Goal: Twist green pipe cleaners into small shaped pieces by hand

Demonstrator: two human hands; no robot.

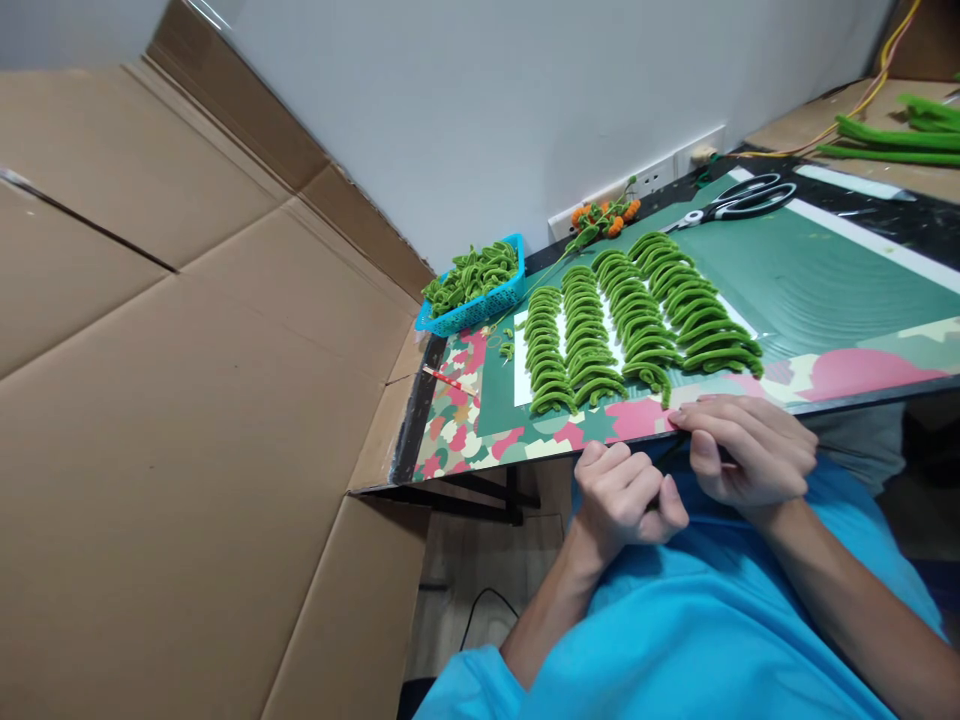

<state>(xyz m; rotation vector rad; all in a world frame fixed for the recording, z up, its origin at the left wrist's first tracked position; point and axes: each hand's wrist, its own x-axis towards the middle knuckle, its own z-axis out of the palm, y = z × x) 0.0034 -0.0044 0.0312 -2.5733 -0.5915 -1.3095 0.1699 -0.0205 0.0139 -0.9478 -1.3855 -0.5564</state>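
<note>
Both hands are held close together just in front of the table's near edge. My left hand [628,495] is closed in a loose fist, thumb against the curled fingers. Beside it, my right hand [750,450] has its fingers bent, with the fingertips close to the table edge. A thin dark strip shows in the gap between them, too dim to name. Beyond the hands, curved fuzzy green pipe-cleaner pieces [589,325] lie in several columns on white paper [523,385]. The last pieces of the third column hang toward the edge.
A blue basket [472,316] of green pieces stands at the back left. Orange-and-green fuzzy flowers [615,227] and scissors [716,212] lie behind the columns on a green mat [795,270]. Long green stems [892,143] rest far right. Cardboard [225,400] walls the left side.
</note>
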